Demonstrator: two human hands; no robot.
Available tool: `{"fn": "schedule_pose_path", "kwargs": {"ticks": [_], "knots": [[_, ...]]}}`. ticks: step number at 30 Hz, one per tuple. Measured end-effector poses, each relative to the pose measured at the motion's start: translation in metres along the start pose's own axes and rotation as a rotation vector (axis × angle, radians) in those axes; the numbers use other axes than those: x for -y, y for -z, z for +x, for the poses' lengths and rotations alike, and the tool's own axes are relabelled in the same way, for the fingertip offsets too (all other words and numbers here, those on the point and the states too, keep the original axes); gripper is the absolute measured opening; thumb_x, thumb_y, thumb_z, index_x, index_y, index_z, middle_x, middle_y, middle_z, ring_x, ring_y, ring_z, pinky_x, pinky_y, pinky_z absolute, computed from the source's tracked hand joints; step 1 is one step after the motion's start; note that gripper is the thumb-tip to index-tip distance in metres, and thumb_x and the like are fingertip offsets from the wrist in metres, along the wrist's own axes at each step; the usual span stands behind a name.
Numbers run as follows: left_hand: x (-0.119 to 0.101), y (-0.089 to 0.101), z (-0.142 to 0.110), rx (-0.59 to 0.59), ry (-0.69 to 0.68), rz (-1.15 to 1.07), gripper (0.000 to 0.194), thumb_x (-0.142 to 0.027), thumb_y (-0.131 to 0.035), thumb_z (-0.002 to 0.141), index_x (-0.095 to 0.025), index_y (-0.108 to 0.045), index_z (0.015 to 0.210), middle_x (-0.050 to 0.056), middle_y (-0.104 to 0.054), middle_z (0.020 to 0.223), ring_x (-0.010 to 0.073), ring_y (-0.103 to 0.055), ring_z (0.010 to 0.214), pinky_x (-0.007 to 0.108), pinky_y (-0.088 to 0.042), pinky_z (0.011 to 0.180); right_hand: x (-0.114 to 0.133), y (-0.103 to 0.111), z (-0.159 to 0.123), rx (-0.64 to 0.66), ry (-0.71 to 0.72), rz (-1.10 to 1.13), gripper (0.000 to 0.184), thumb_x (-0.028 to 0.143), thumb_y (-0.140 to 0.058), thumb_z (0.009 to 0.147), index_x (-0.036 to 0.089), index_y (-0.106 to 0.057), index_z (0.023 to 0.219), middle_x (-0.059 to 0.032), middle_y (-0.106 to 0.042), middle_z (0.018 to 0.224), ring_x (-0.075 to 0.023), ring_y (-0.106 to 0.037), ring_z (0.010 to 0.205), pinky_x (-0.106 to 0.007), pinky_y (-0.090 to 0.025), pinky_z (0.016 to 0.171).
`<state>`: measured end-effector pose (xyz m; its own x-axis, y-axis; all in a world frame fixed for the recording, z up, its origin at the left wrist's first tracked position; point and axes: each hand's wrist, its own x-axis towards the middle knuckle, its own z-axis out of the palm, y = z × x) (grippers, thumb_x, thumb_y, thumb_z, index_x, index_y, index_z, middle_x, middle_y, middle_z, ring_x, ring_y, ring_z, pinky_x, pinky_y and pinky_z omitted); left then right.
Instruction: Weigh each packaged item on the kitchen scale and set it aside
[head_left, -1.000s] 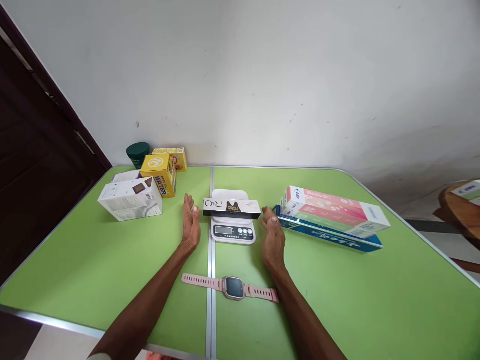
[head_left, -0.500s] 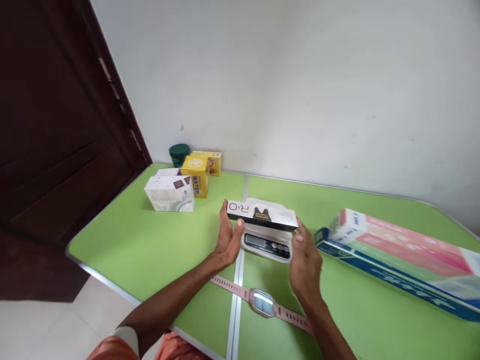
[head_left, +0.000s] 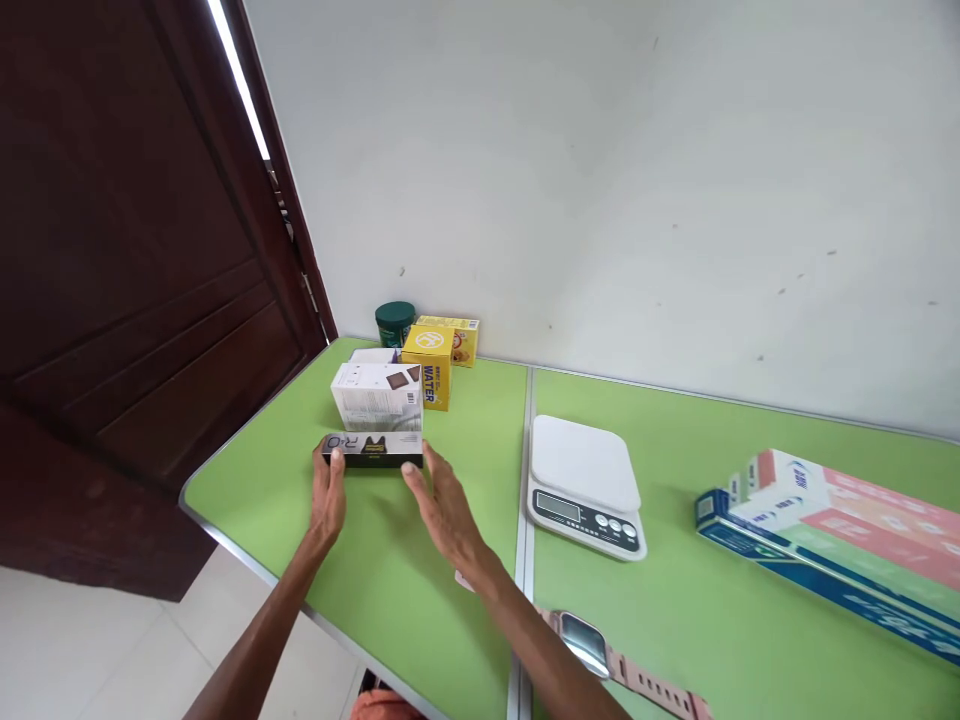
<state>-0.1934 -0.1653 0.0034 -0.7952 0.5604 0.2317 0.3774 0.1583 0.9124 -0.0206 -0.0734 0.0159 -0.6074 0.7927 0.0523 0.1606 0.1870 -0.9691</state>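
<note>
A slim black and silver toothpaste-style box (head_left: 379, 452) lies lengthwise across the view, just in front of a white carton (head_left: 379, 398). My left hand (head_left: 328, 490) grips its left end, thumb on the near side. At the right end my right hand (head_left: 444, 500) has its thumb on the near face and its fingers behind the corner. Whether the box rests fully on the green table (head_left: 420, 610) I cannot tell. A white kitchen scale (head_left: 585, 465) stands to the right with its platform bare. The smartwatch (head_left: 585, 645) with a pink strap lies partly under my right forearm.
Behind the white carton stand a yellow box marked WATER (head_left: 429, 365), another yellow box (head_left: 465, 342) and a green-lidded tub (head_left: 394, 322). Long pink and green cartons (head_left: 870, 520) lie over a blue box (head_left: 825, 590) at the right. A dark door (head_left: 135, 250) is on the left.
Both hands have carried the slim box from above the scale leftward to the white carton. The scale is now uncovered. The view has shifted slightly left.
</note>
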Motion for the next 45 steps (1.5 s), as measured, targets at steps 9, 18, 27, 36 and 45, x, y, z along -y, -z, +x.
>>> {"fn": "schedule_pose_path", "kwargs": {"ticks": [9,18,27,36,45], "knots": [[0.036,0.030,0.062,0.027,0.029,0.353,0.058,-0.054,-0.052,0.096,-0.012,-0.054,0.137,0.023,-0.062,0.142,0.0383,-0.054,0.139,0.057,-0.039,0.120,-0.011,-0.056,0.024,0.019,0.002,-0.104,0.112,0.092,-0.033,0.089,0.007,-0.040,0.161,-0.0217,-0.039,0.167,-0.0385,-0.031,0.158,-0.055,-0.024,0.130],[0.037,0.028,0.066,0.012,0.016,0.400,0.067,-0.052,-0.050,0.094,-0.009,-0.050,0.145,0.026,-0.055,0.152,0.0403,-0.046,0.148,0.058,-0.033,0.125,-0.007,-0.050,-0.001,0.110,0.047,-0.128,0.098,0.082,-0.048,0.092,0.011,-0.047,0.159,-0.0206,-0.044,0.164,-0.0425,-0.031,0.157,-0.063,-0.024,0.129],[-0.032,-0.013,0.001,-0.108,-0.283,0.285,0.102,-0.077,-0.037,0.096,-0.004,-0.021,0.165,0.033,-0.030,0.163,0.0476,-0.036,0.151,0.069,-0.035,0.120,0.004,0.092,-0.081,-0.384,0.335,-0.293,0.065,0.052,-0.054,0.104,0.028,-0.042,0.163,-0.0093,-0.047,0.164,-0.0319,-0.043,0.153,-0.058,-0.037,0.125],[-0.161,-0.173,-0.141,0.762,-0.400,-0.160,0.086,-0.066,-0.037,0.103,-0.022,-0.008,0.170,0.011,-0.012,0.179,0.0279,-0.010,0.166,0.046,-0.010,0.135,-0.054,0.305,-0.166,-1.586,0.037,-0.522,0.087,0.067,-0.032,0.103,-0.001,-0.044,0.155,-0.0313,-0.045,0.157,-0.0450,-0.040,0.148,-0.064,-0.029,0.122],[-0.231,-0.303,-0.156,1.119,-0.143,-0.021,0.107,-0.080,-0.025,0.096,-0.008,0.002,0.169,0.015,0.000,0.178,0.0275,0.006,0.166,0.043,-0.001,0.134,-0.090,0.354,-0.137,-1.424,-0.085,-0.414,0.092,0.078,-0.015,0.098,0.007,-0.064,0.131,-0.0272,-0.063,0.134,-0.0467,-0.048,0.137,-0.069,-0.032,0.113]]}}
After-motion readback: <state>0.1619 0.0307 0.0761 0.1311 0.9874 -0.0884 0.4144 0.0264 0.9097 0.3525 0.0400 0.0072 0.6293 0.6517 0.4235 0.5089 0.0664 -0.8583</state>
